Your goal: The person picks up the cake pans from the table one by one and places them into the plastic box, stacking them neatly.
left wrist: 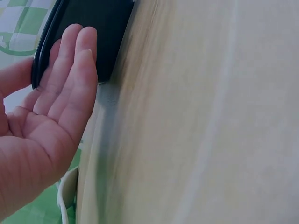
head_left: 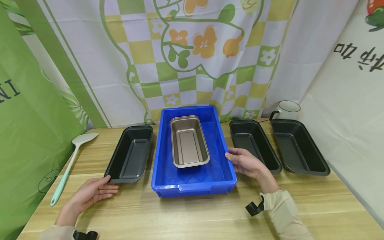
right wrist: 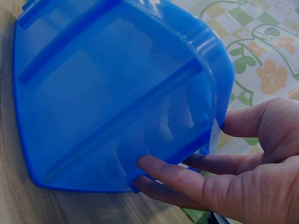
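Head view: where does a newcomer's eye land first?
On the blue tray at the centre, with a gold-brown loaf pan inside it. One dark pan sits to its left, two more dark pans to its right. The right grip holds the tray's right side; the left grip touches the left pan's near-left corner.

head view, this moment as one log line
left hand: pinches left black pan, near corner | right hand: pinches blue tray, right rim | gold pan: inside tray
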Available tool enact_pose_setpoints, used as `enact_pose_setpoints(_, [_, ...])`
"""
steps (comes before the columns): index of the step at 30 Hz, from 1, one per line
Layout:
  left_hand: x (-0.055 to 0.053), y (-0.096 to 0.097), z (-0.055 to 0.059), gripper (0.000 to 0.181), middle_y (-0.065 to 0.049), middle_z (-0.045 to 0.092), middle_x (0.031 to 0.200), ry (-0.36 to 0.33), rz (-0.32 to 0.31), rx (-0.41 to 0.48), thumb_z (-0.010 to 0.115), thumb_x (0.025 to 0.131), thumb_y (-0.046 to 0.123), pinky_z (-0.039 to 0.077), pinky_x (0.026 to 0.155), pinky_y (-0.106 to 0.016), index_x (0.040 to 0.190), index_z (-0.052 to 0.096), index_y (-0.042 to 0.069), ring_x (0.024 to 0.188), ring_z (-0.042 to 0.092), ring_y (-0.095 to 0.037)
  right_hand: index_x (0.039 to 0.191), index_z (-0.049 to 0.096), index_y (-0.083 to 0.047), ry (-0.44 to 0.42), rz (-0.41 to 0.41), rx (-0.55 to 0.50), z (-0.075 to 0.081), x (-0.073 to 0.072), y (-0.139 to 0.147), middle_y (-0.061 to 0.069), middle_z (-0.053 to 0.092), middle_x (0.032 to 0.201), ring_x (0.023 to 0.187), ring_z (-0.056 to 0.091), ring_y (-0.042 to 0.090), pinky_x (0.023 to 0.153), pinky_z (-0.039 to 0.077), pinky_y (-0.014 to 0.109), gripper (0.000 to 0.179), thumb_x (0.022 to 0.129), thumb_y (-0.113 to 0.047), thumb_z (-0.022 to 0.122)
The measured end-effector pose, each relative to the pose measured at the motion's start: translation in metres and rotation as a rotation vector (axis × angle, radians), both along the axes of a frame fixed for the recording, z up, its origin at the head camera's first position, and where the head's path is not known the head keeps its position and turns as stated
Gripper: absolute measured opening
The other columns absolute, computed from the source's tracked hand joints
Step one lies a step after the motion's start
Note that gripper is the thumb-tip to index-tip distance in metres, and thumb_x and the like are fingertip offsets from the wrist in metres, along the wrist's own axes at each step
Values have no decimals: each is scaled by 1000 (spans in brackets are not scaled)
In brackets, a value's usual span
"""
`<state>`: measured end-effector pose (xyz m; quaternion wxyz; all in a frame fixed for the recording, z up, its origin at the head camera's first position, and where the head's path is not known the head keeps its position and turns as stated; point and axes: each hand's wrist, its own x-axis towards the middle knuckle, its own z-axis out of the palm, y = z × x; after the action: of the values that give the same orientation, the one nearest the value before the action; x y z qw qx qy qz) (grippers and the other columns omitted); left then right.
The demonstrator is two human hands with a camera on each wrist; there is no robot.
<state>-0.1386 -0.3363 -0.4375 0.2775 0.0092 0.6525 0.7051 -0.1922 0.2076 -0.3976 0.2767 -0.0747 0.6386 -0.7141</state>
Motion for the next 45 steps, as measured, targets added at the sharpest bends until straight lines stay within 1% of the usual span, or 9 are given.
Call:
enact_pose_setpoints(6, [3,4,-4,37,-11,69,110,56,-76,193,31,106,10,51,91,-30,110,67,8,104,65,-20,145,19,14,0,-5,0,-1,0,0,14,62,117,109,61,34,92,49,52,54,103,-11,41])
enact_pose_setpoints(10, [4,11,-3,42,-7,70,109,130,-84,227,29,105,6,51,90,-28,109,70,11,103,66,-17,145,19,14,-5,-10,3,-1,0,0,15,62,118,109,61,34,92,49,51,54,103,-11,41])
enact_pose_setpoints(13, [5,16,-2,44,-6,71,107,166,-63,246,28,105,3,53,87,-27,107,71,12,100,67,-17,145,19,14,-4,-13,4,-1,0,0,15,62,118,109,61,34,91,50,50,54,103,-11,42])
enact_pose_setpoints(18, [8,25,-1,44,-10,71,102,175,11,302,29,104,1,54,83,-27,104,72,7,96,69,-19,145,19,14,0,-7,1,-2,0,0,15,62,117,109,61,34,91,51,50,56,103,-13,43])
enact_pose_setpoints(25, [11,35,3,39,-11,73,96,162,188,339,33,103,3,56,78,-25,98,72,4,90,70,-19,145,19,14,-1,-2,-4,-3,0,1,14,63,116,109,61,34,91,50,50,56,103,-14,44])
enact_pose_setpoints(30, [8,39,8,37,-10,73,95,219,284,327,37,103,4,56,77,-24,96,73,6,90,70,-18,144,19,15,6,-4,0,-2,0,1,16,62,118,109,61,34,91,50,51,56,103,-13,44])
enact_pose_setpoints(34, [7,42,14,33,-10,73,95,258,361,324,40,102,4,56,75,-24,97,73,4,88,71,-18,144,20,15,12,-6,6,-2,0,1,23,58,123,110,60,35,91,50,51,55,103,-13,43])
enact_pose_setpoints(39, [3,45,25,30,-10,73,92,294,413,309,44,102,4,56,73,-24,97,73,4,85,71,-18,145,20,14,7,-18,14,-2,1,0,29,53,129,111,59,36,91,50,51,55,103,-13,43])
enact_pose_setpoints(45, [-4,49,40,29,-8,73,90,365,416,261,46,101,5,56,74,-24,95,74,5,84,71,-17,145,20,13,7,-24,15,-2,2,1,28,53,129,111,59,36,91,50,49,55,103,-13,44])
